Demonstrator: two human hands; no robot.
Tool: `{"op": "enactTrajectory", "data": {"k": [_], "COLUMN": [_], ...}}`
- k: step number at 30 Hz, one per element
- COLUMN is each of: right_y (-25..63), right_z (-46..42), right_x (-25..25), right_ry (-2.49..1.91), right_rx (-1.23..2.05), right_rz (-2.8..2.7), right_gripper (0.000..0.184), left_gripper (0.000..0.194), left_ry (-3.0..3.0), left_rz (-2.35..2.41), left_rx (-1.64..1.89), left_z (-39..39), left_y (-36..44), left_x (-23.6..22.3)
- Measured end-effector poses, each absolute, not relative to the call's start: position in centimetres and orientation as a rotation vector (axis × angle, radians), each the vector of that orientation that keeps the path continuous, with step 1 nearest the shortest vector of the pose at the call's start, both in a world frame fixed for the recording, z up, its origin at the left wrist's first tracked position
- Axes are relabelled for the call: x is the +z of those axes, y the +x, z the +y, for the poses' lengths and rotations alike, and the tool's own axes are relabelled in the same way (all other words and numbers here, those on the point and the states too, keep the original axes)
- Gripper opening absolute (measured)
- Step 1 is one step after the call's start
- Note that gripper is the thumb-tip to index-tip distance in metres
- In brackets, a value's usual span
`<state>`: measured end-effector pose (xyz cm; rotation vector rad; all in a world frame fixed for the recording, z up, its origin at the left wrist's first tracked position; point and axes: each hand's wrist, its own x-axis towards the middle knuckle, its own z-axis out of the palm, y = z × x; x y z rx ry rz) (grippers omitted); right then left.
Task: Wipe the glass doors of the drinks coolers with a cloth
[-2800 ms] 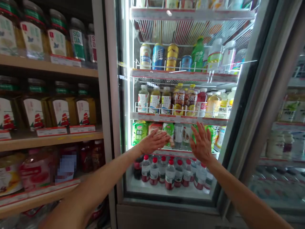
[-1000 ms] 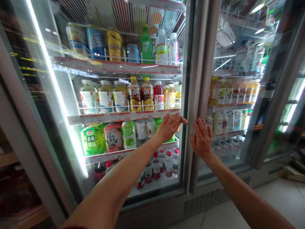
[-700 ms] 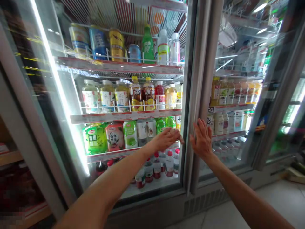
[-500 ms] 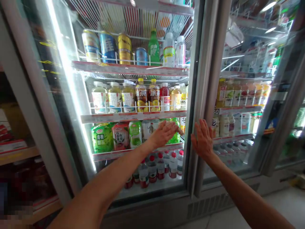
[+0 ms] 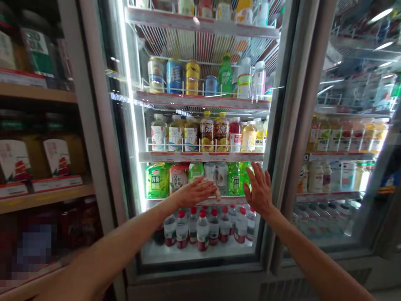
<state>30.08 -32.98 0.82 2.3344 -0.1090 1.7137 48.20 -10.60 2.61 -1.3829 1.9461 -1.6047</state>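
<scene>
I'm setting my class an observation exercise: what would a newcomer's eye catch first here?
Probably the brightly lit drinks fridge in the middle of the view. In front of it, the left hand and right hand reach forward, open. Lower down, clear bottles with red caps stand grouped at the fridge's bottom.

I have both arms [image 5: 119, 244] extended forward: left hand [image 5: 198, 191] flattened, fingers [image 5: 206, 188] pointing rightward; right hand [image 5: 260, 191] raised, fingers uncurled upward, thumb [image 5: 247, 194] apart.
</scene>
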Motion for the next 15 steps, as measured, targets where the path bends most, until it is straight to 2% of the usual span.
{"op": "enactTrajectory", "data": {"k": [6, 11, 15], "right_y": [32.2, 33.5, 34.2], "right_z": [-29.9, -28.2, -27.2], "right_x": [1.5, 1.5, 1.7], "right_ry": [2.363, 2.395, 2.402], "right_rx": [1.743, 1.699, 1.709], "right_rz": [-0.018, 0.057, 0.069], "right_gripper": [0.060, 0.061, 0.060], "left_gripper": [0.040, 0.034, 0.042], "left_ry": [-2.004, -1.864, -2.253], "left_rz": [1.546, 1.798, 1.428], "left_rx": [-1.928, -1.582, -1.908], "left_z": [-5.6, -1.6, 0.8], "left_y": [49.9, 51.0, 52.3], "left_x": [4.5, 1.9, 3.4]}}
